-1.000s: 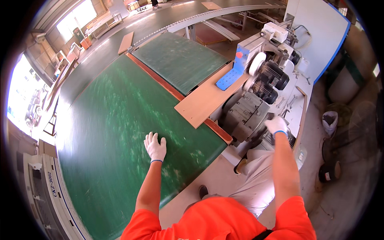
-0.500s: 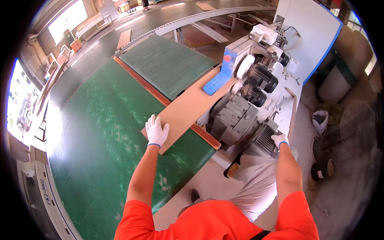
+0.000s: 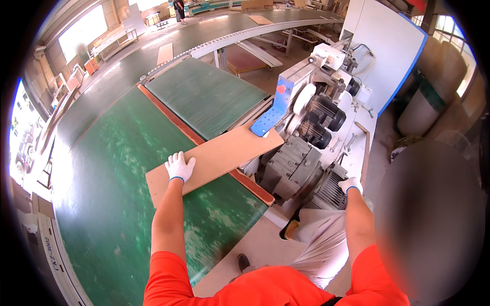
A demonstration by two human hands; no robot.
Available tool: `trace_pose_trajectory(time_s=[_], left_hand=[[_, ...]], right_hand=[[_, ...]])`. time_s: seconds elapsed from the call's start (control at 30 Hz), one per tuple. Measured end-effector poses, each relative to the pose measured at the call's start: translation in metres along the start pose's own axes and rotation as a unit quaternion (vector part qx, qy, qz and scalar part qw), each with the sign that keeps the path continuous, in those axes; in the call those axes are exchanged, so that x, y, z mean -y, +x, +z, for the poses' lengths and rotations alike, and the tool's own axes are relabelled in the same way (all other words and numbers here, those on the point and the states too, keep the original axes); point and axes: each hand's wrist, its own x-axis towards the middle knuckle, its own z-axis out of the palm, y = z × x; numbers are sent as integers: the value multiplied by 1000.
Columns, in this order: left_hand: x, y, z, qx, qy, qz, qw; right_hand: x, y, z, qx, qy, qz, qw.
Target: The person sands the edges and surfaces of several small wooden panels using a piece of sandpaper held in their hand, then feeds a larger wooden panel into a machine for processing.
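Observation:
A long light-brown board [image 3: 219, 158] lies slantwise across the green belt [image 3: 122, 199] and the red-brown strip [image 3: 176, 122] along its edge. My left hand [image 3: 179, 167], in a white glove, is laid on the board's near part with its fingers spread. At the board's far end, a blue perforated bracket [image 3: 270, 120] reaches over a corner beside the machine's white wheels [image 3: 304, 99]. My right hand [image 3: 351, 185], also gloved, rests at the end of a grey finned motor [image 3: 329, 191], its fingers curled against the housing.
A grey gearbox [image 3: 291, 166] and dark motors [image 3: 326, 109] stand right of the board. Wrenches [image 3: 349, 143] lie on the white machine bed. Beyond is a second green belt [image 3: 204, 92] and a curved roller rail [image 3: 245, 28]. A blurred dark oval [image 3: 431, 219] hides the right side.
The board has swung and slid left with my left hand on it, its far end drawing back from the wheels. My right hand stays at the motor. The view has shifted slightly.

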Motion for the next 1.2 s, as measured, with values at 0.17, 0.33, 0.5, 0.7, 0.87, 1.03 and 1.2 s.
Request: trace_pose_trajectory(time_s=[0.17, 0.33, 0.5, 0.7, 0.87, 1.03, 1.2], left_hand=[[-7, -12, -11, 4, 13, -38, 999], [25, -47, -13, -39, -36, 0, 999], [71, -91, -24, -22, -63, 131, 989], [127, -119, -14, -120, 8, 88, 989], [51, -164, -8, -17, 28, 137, 990], [-56, -208, -22, 54, -54, 247, 966], [-83, -256, 27, -25, -74, 302, 950]], right_hand=[[23, 8, 13, -56, -39, -10, 998], [67, -12, 16, 13, 36, -205, 978], [115, -37, 24, 67, 33, -231, 970], [159, -71, 36, 102, 34, -308, 945], [159, -90, 28, 122, 26, -314, 941], [168, -92, 50, 121, -28, -375, 919], [209, -153, 63, 276, -163, -388, 864]])
